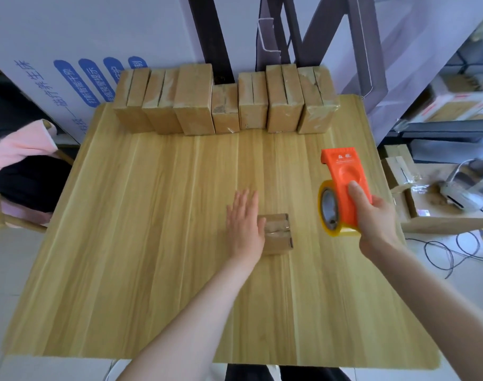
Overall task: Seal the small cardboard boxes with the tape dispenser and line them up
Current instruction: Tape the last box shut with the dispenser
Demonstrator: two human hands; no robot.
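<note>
Flat left hand [244,224] is bracing a small brown cardboard box [278,234]; right hand [373,220] is clutching an orange plastic tape dispenser [342,182]. Pinning it should steady taping.

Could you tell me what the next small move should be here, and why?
Probably the left hand should close on the small box and carry it to the row of boxes at the far edge of the table. A glossy tape strip already crosses its top, and the right hand holds the tape dispenser clear of it.

The wooden table [152,270] bears a row of boxes [195,105] at back; one small box [278,235] nearer.
</note>
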